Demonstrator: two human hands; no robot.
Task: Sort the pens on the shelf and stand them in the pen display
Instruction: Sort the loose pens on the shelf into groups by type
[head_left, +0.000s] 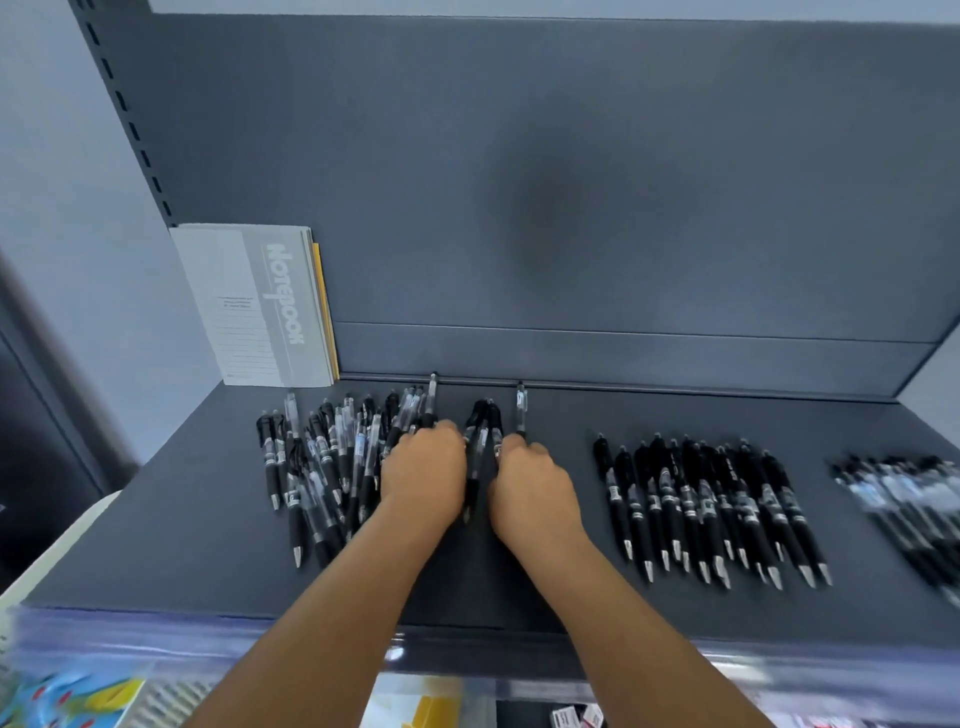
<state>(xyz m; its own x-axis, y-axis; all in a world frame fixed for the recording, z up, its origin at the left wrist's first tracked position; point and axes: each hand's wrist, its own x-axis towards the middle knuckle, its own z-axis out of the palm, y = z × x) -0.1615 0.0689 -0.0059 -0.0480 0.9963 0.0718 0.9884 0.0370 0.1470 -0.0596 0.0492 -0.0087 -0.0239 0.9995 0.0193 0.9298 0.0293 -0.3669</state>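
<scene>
A dark grey shelf (519, 582) seen from above, with two bare forearms reaching in from 6 o'clock.

The left hand (423, 475) lies palm down at the centre, its fingers curled over the right edge of a loose pile of black and clear pens (332, 457) spread toward 9 o'clock. One pen (431, 397) rises from its fingertips toward 12 o'clock; whether the hand grips it cannot be told.

The right hand (532, 488) sits just beside the left, fingers curled narrow. A clear pen (520, 408) stands out from its fingertips toward 12 o'clock, apparently pinched. Between the two hands lies a small bunch of black pens (480, 441), touching both.

At 3 o'clock, well apart from the hands, a neat row of black pens (706, 504) lies side by side, tips toward the viewer. Farther right, at the frame edge, another group of pens (904, 499) is blurred.

At 10 o'clock a grey notebook (260, 306) leans upright against the back panel (571, 182).
</scene>
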